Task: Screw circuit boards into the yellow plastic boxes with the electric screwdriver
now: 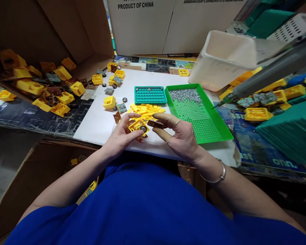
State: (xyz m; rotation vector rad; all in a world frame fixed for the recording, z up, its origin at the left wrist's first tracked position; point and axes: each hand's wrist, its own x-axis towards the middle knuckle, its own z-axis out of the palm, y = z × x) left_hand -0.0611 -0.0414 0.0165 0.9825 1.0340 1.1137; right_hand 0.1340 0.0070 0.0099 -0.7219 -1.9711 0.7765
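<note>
My left hand (122,134) is closed around a small yellow plastic housing (135,127), its open side up. Inside it sit a round dark part (143,129) and thin wires. Between the thumb and fingers of my right hand (182,136) is a small brown circuit board (155,124), held just right of the housing. Finger covers show on the right hand. Behind both hands lies a pile of flat yellow plastic pieces (148,109). Beside my left fingers are another brown board (117,117) and a grey-green board (122,108).
A green perforated tray (214,126) of screws stands right, beside a teal ridged tray (150,98). An electric screwdriver (255,83) hangs at the right. Yellow housings (30,86) fill a cardboard box (97,30) at left. A translucent bin (221,61) stands behind.
</note>
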